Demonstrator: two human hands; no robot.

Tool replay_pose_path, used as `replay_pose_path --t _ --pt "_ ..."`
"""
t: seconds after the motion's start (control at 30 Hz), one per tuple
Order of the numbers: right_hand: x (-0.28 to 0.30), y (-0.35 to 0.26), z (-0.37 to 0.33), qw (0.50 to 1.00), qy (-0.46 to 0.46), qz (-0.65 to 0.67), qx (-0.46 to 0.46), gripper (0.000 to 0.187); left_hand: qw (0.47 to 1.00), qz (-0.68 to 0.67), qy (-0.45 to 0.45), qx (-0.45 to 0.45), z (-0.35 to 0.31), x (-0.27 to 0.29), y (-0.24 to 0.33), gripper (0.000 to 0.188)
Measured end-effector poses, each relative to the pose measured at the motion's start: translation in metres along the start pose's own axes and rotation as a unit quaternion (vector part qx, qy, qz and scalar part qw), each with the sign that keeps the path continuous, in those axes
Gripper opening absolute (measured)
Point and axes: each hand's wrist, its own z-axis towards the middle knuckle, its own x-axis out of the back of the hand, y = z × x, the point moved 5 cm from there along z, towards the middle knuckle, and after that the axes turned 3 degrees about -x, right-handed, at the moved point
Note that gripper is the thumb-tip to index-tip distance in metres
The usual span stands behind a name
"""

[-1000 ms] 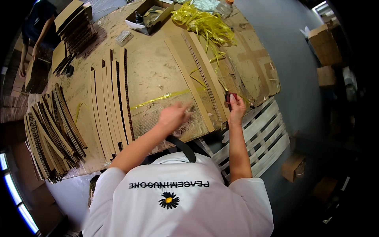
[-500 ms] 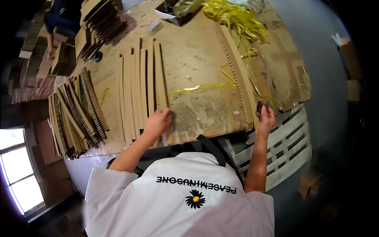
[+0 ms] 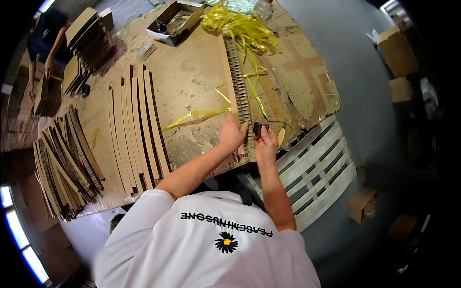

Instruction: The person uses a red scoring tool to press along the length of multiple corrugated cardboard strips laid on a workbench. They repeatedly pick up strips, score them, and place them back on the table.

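A long honeycomb-cardboard strip [image 3: 235, 79] runs up the table in front of me, its cut cells facing right. My left hand [image 3: 232, 133] is closed on its near part, thumb laid across the cells. Just right of the strip, my right hand [image 3: 266, 148] pinches a small dark, reddish object [image 3: 259, 130] whose kind I cannot make out. Yellow plastic strapping [image 3: 197, 113] lies across the table to the left of the strip, and more trails along its right side. Several cardboard strips [image 3: 137, 115] lie in a row farther left.
A jumbled pile of strips [image 3: 72, 158] sits at the table's left end. Tangled yellow strapping [image 3: 237, 29] and an open box [image 3: 175, 21] are at the far side. A slatted white pallet [image 3: 312, 168] stands by the right front. A co-worker [image 3: 50, 36] handles cardboard at far left.
My left hand has gone from the row of strips rightward to the long strip. That strip has turned, its cells now facing right. The whole view has shifted; my right hand still holds the dark object.
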Motion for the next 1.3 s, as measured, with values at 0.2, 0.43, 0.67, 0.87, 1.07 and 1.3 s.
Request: replay_pose_path --t 0.2,0.43,0.67,0.87,1.07,1.3 --pt "-0.046 0.019 -0.042 0.998 -0.016 0.06 0.008 0.019 0.985 -0.161 -0.027 0.058 -0.036 0.038 -0.014 0.054" --pt "-0.052 0.008 -0.05 0.999 -0.015 0.011 -0.042 0.023 0.982 -0.125 0.077 0.114 -0.11 0.15 -0.075 0.048" --pt "-0.111 0.063 -0.031 0.989 -0.064 -0.044 -0.129 0.017 0.95 0.167 0.224 0.136 -0.143 0.192 -0.139 0.05" --pt "-0.151 0.124 -0.015 0.97 -0.141 -0.073 -0.183 0.014 0.957 0.174 0.131 0.194 -0.134 0.177 -0.139 0.05" --pt "-0.178 0.169 0.0 0.958 -0.166 -0.122 -0.197 0.015 0.943 0.17 0.239 0.158 -0.144 0.212 -0.141 0.051" --pt "-0.213 0.189 -0.004 0.928 -0.236 -0.222 -0.182 0.015 0.872 0.251 0.303 0.292 -0.175 0.369 -0.256 0.068"
